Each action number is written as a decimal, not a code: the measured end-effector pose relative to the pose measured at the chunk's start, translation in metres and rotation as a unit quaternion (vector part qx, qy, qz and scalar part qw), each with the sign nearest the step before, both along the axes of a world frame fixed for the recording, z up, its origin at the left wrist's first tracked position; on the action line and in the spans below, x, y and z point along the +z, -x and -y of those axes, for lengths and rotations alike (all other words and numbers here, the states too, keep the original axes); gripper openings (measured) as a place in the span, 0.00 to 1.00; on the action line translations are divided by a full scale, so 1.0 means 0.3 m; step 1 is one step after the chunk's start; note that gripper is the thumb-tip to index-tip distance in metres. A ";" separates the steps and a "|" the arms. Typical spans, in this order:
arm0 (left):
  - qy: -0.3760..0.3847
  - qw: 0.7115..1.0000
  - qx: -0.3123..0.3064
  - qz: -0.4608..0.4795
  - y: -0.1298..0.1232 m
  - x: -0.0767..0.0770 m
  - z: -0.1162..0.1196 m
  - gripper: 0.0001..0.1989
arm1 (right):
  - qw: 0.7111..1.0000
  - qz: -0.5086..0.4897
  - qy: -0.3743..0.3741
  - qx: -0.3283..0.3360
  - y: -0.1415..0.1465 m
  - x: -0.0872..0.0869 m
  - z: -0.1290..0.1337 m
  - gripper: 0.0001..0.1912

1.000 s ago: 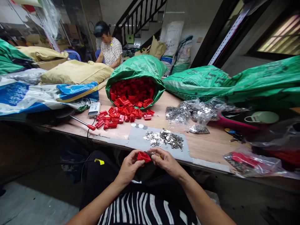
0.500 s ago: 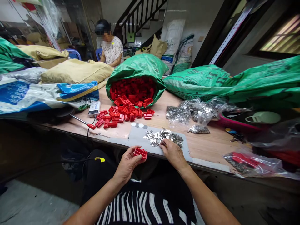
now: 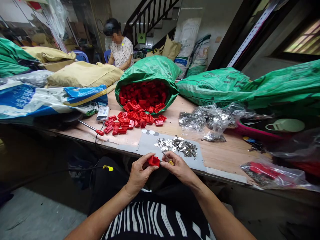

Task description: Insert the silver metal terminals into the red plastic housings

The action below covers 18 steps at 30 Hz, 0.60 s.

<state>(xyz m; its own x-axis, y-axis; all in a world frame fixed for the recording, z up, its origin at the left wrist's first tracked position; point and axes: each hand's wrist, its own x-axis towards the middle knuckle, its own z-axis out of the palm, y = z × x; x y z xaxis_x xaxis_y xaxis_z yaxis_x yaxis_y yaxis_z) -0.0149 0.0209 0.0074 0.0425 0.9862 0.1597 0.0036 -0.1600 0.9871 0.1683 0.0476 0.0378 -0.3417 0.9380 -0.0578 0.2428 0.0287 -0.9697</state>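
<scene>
My left hand (image 3: pixel 140 171) pinches a small red plastic housing (image 3: pixel 153 161) between thumb and fingers, just in front of the table edge. Close against its right side, my right hand (image 3: pixel 177 166) is closed around a small thing with a yellow part (image 3: pixel 171 162) and a thin metal part; its kind is mostly hidden by the fingers. Beyond both hands, a pile of small silvery metal pieces (image 3: pixel 185 146) lies on a grey mat (image 3: pixel 147 143). More red housings (image 3: pixel 136 117) are heaped on the table, spilling from an open green sack (image 3: pixel 152 68).
Clear plastic bags of metal pieces (image 3: pixel 192 121) lie to the right, near a pink tray (image 3: pixel 252 131) with a pale green cup (image 3: pixel 285 125). On the left are a white device (image 3: pixel 102 114) and a red-tipped rod (image 3: pixel 99 132). Another person (image 3: pixel 121 50) sits behind the table.
My right hand has left the metal pile and come toward me, up to the red housing. The left hand has turned the housing. The view has shifted slightly.
</scene>
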 end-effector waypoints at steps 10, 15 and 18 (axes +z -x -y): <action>-0.002 0.999 -0.047 -0.015 -0.003 0.025 0.017 0.22 | 0.996 -0.053 0.069 -0.006 0.027 -0.023 0.018 0.17; 0.100 0.988 -0.076 0.087 -0.009 0.034 0.013 0.26 | 0.993 -0.069 0.092 0.006 0.018 -0.036 0.026 0.17; 0.121 0.981 -0.084 0.125 -0.017 0.032 0.016 0.26 | 0.998 -0.048 0.042 -0.001 0.016 -0.044 0.032 0.16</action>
<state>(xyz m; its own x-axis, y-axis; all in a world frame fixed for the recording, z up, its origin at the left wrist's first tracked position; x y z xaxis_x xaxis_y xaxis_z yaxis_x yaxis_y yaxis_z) -0.0099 0.0161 0.0171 0.1972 0.9790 -0.0525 -0.2499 0.1020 0.9629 0.1634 0.0379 0.0244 -0.3473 0.9320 -0.1035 0.1485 -0.0543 -0.9874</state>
